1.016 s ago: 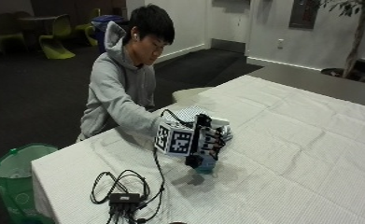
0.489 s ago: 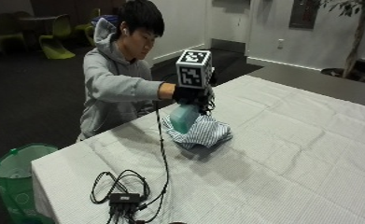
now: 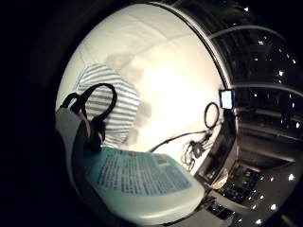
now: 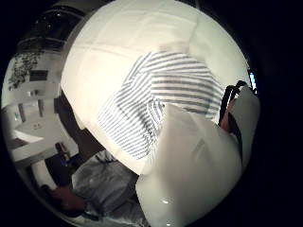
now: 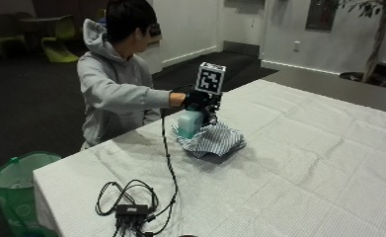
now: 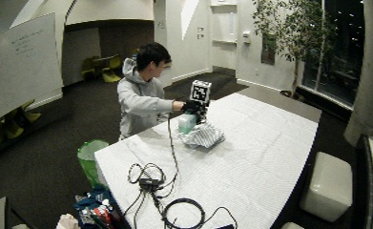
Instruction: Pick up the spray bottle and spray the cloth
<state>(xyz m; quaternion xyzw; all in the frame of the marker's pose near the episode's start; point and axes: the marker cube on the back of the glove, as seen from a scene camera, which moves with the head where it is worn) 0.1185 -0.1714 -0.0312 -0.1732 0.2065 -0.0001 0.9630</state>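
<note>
Palm views put the spray bottle (image 3: 142,182) closest of all: its pale body and printed label fill the near side of the little-finger view, and in the thumb-side view its smooth white flank (image 4: 189,175) bulks against the palm; the bottle is plainly in hand. Just past it lies the striped cloth (image 4: 161,104), bunched on the white table (image 4: 104,52), directly beyond the bottle and so roughly where the nozzle would point, though the nozzle itself is hidden. From the outside view, the gloved right hand (image 5: 196,100) has its fingers curled round the neck of the bottle (image 5: 188,123), which hangs clear of the table, upright or nearly so, just above the near edge of the cloth (image 5: 212,140); whether a finger sits on the trigger I cannot tell. Farther along the table, near its front edge, a bundle of cables (image 5: 130,200) lies well apart from the work. By my reading the pick-up is done and the spraying is the step in hand; the next move calls for the nozzle turned toward the stripes and a squeeze of the trigger, keeping the bottle over the cloth and not the bare tablecloth.
</note>
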